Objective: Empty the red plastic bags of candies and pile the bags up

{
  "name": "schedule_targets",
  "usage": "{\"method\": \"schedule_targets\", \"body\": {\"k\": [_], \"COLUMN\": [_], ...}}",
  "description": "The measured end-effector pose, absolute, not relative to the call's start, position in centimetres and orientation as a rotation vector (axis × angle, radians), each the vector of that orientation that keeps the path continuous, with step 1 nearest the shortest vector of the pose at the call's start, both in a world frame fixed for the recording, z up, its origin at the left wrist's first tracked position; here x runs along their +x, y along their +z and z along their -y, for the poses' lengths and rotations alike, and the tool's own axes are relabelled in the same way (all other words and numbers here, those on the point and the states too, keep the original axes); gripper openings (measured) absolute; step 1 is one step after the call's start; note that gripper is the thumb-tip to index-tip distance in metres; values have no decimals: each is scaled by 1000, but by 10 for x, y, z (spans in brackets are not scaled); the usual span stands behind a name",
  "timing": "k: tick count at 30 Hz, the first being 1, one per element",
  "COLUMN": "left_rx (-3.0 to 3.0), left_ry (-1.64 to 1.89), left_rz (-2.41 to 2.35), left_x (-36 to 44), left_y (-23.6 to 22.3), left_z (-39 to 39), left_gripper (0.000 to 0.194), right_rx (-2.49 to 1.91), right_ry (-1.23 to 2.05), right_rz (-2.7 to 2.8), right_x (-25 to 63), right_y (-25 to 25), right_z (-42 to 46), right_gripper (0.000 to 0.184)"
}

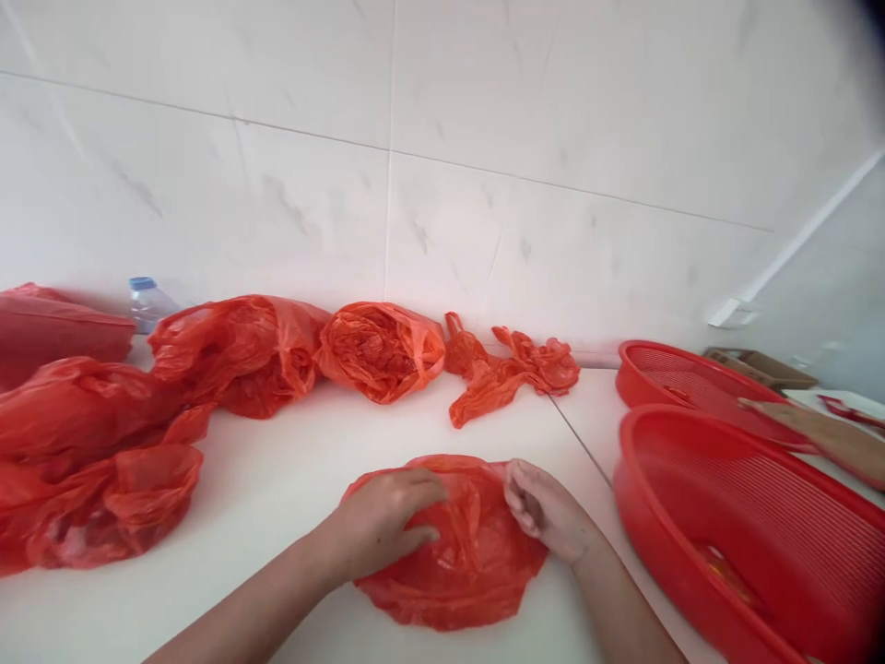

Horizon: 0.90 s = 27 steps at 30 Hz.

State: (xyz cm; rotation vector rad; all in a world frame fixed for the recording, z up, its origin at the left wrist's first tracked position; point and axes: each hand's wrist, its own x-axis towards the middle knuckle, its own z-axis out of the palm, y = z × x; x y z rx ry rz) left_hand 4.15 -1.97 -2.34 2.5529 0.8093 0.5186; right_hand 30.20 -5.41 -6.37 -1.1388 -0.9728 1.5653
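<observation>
**Inspector:** Two hands are working one red plastic bag on the white counter. The left hand is lying palm-down on the bag's left half, fingers spread and only slightly curled, pressing rather than gripping; my judgement is that it is pinning the film flat. The right hand is curling its fingers tight over the bag's upper right edge, pinching a fold of plastic.

**Clerk:** What is lying around the grip?

**Inspector:** Beyond the fingertips, against the tiled wall, a loose knotted bag and a stuffed bag are resting well apart from the hands. Outboard of the left wrist, a heap of crumpled bags is spreading across the counter, with a capped water bottle behind it. Just outboard of the right wrist, a red mesh basket is sitting near the forearm, a second basket behind it.
</observation>
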Motion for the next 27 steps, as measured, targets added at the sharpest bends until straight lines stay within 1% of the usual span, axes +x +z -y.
{"method": "schedule_targets", "body": {"k": [1, 3, 5, 6, 7, 8, 10, 11, 13, 15, 17, 20, 22, 24, 27], "left_rx": [2570, 2620, 2684, 2667, 2591, 2447, 2062, 1881, 1584, 1337, 1134, 948, 872, 812, 749], "left_ry": [603, 847, 1215, 1362, 1454, 1456, 1312, 1217, 1051, 903, 814, 850, 907, 925, 904], "left_rz": [-812, -843, -920, -1009, -1132, -1282, -1498, -1529, -1465, -1337, -1215, -1146, -1131, -1090, -1021], "left_x": [40, 35, 26, 20, 14, 6, -7, -12, -19, -19, -15, -7, -3, 0, 3], "left_y": [-22, -22, -25, -29, -34, -40, -54, -62, -76, -87, -94, -96, -95, -93, -87], "left_z": [19, 17, 14, 12, 11, 10, 7, 6, 3, 1, 2, 10, 15, 19, 21], "left_gripper": [28, 27, 21, 22, 28, 40, 67, 75, 82, 79, 71, 54, 45, 39, 35], "right_rx": [-1038, -889, -850, -860, -877, -894, -933, -965, -1078, -1214, -1327, -1502, -1639, -1889, -2217], "right_ry": [1557, 1517, 1481, 1473, 1473, 1476, 1468, 1444, 1323, 1098, 815, 381, 106, 26, 147], "right_rz": [965, 973, 1001, 1018, 1031, 1043, 1086, 1122, 1212, 1296, 1357, 1419, 1386, 1325, 1446], "right_x": [302, 302, 302, 301, 300, 299, 296, 293, 287, 279, 277, 294, 324, 361, 412], "right_y": [-64, -63, -61, -61, -61, -61, -59, -57, -48, -33, -13, 20, 38, 50, 52], "right_z": [54, 55, 55, 55, 54, 53, 53, 53, 58, 71, 92, 131, 150, 159, 158], "right_gripper": [34, 34, 33, 32, 32, 32, 31, 30, 26, 20, 13, 11, 15, 22, 36]}}
